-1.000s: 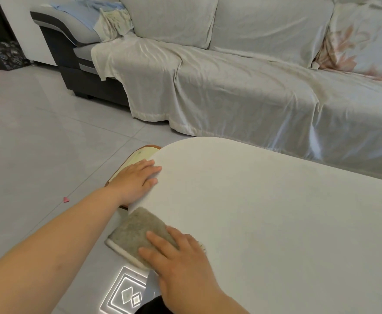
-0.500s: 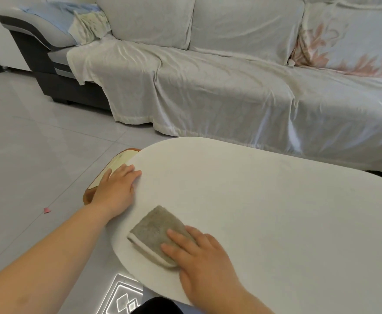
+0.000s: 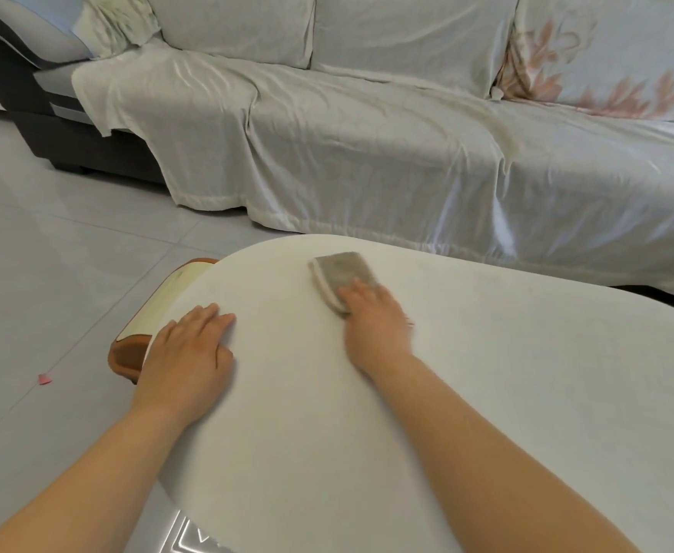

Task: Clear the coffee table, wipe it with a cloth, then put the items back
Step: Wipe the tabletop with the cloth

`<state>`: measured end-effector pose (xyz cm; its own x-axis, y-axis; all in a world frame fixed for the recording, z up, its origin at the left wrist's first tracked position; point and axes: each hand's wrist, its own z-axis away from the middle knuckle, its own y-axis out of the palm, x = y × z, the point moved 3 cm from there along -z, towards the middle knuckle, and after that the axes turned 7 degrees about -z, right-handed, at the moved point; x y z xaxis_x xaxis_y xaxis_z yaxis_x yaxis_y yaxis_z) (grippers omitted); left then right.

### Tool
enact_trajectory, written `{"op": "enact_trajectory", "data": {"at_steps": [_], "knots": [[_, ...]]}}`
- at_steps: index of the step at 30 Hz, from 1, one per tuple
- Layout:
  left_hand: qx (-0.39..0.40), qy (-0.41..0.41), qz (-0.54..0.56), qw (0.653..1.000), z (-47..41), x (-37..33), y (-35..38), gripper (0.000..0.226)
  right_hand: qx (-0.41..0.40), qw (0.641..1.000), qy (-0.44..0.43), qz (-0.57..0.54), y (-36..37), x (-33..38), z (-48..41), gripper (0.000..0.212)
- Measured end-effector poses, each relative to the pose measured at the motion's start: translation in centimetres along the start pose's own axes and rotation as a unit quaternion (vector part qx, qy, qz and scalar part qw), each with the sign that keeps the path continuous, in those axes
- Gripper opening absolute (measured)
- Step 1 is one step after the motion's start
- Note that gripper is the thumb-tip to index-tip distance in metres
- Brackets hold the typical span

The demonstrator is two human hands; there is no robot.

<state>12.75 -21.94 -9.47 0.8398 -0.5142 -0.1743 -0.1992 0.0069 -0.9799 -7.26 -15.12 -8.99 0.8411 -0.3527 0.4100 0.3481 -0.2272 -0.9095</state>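
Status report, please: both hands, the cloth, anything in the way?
Left hand flat on coffee table. Right hand presses grey cloth near far edge. Brown-rimmed piece juts from under table's end, off the wiping path.

A folded grey-brown cloth (image 3: 341, 275) with a white edge lies flat on the pale oval surface (image 3: 487, 393). It sits near the surface's far rim.

The white oval coffee table (image 3: 487, 393) bears a folded grey cloth (image 3: 341, 273) under the fingers of the right hand (image 3: 375, 325); the left hand (image 3: 189, 353) lies flat near its rounded end.
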Motion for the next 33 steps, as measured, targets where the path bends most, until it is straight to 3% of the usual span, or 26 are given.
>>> {"op": "enact_trajectory", "data": {"at_steps": [3, 6, 9, 12, 16, 18, 22, 25, 27, 33], "knots": [[-0.005, -0.005, 0.009, 1.0, 0.1, -0.1, -0.2, 0.045, 0.051, 0.994, -0.092, -0.02, 1.9, 3.3, -0.8, 0.051], [-0.011, -0.007, 0.021, 1.0, 0.1, -0.3, -0.6, 0.042, 0.063, 0.993, -0.1, -0.007, 0.6, 0.8, -2.3, 0.047], [-0.013, -0.01, 0.022, 1.0, 0.1, -0.3, -0.6, 0.041, 0.001, 1.0, 0.012, -0.008, -3.1, -6.1, -3.0, 0.048], [-0.017, -0.013, 0.019, 1.0, 0.1, -0.5, -0.6, 0.041, -0.082, 0.985, 0.155, 0.002, -7.5, -14.0, -0.8, 0.045], [-0.029, -0.022, 0.012, 0.999, 0.1, -0.7, -0.8, 0.04, -0.12, 0.962, 0.246, -0.012, -9.2, -16.8, 1.5, 0.04], [-0.028, -0.027, 0.01, 0.999, 0.2, -0.8, -0.9, 0.039, -0.12, 0.965, 0.233, 0.007, -8.0, -14.7, 1.9, 0.04], [-0.022, -0.041, 0.011, 0.999, 0.4, -1.1, -1.4, 0.039, -0.065, 0.995, 0.081, -0.011, -4.0, -8.8, 3.7, 0.048], [-0.02, -0.045, 0.007, 0.999, 0.5, -1.5, -1.7, 0.039, -0.04, 0.999, 0.006, 0.008, -3.9, -8.6, 5.4, 0.047], [-0.018, -0.047, 0.005, 0.999, 0.5, -1.5, -1.7, 0.039, -0.047, 0.998, 0.034, 0.03, -5.4, -11.3, 6.3, 0.047], [-0.015, -0.037, -0.002, 0.999, 0.4, -1.1, -1.5, 0.038, -0.128, 0.963, 0.239, 0.001, -9.6, -17.9, 11.0, 0.044]]}}
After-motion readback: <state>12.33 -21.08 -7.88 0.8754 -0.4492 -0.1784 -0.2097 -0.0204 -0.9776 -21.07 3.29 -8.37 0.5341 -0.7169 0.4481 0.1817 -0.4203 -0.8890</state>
